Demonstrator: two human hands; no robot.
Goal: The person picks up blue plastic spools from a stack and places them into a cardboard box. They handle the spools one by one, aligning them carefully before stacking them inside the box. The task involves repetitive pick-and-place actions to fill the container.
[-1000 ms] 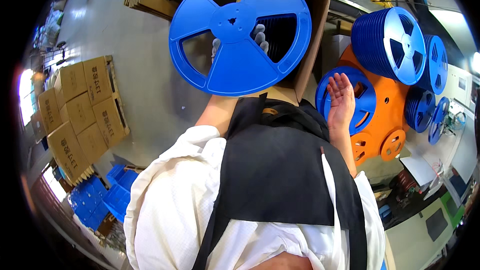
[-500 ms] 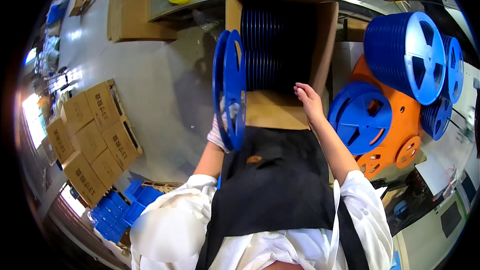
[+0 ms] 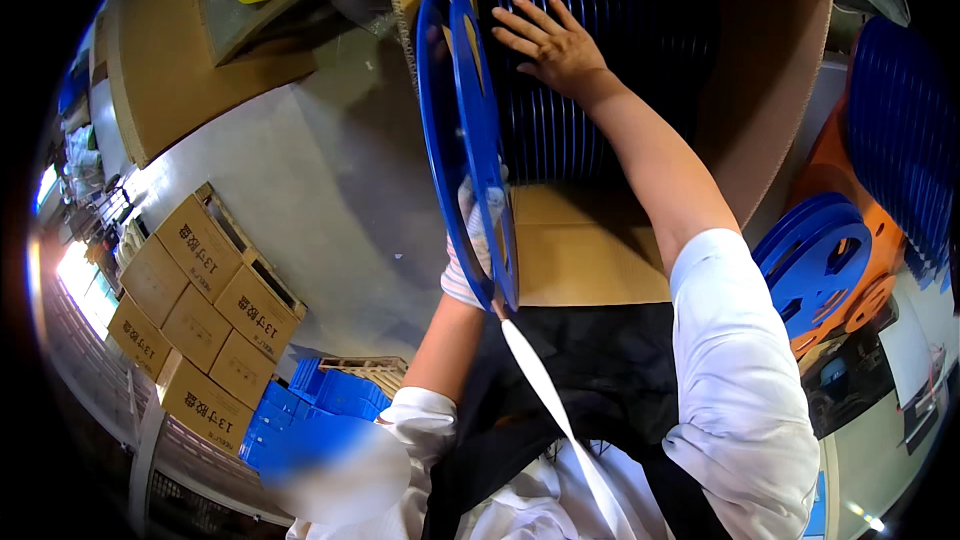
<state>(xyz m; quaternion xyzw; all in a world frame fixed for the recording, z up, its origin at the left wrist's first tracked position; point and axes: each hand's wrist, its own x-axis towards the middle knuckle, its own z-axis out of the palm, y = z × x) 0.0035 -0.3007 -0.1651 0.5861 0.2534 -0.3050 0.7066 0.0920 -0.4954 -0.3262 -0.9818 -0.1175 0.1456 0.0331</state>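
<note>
Left hand (image 3: 472, 245), gloved, fingers curled, gripped blue reel (image 3: 465, 140) upright on edge. Right hand (image 3: 553, 40), fingers spread, pressed flat against reels in box (image 3: 770, 90).

A grey floor (image 3: 330, 200) carries stacked brown cartons (image 3: 200, 310) and blue crates (image 3: 320, 405); a flat cardboard sheet (image 3: 170, 60) lies farther off.

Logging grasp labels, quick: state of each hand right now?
Left hand: closed on the blue reel, holding it on edge.
Right hand: open, fingers spread flat against the stacked reels in the cardboard box.
</note>
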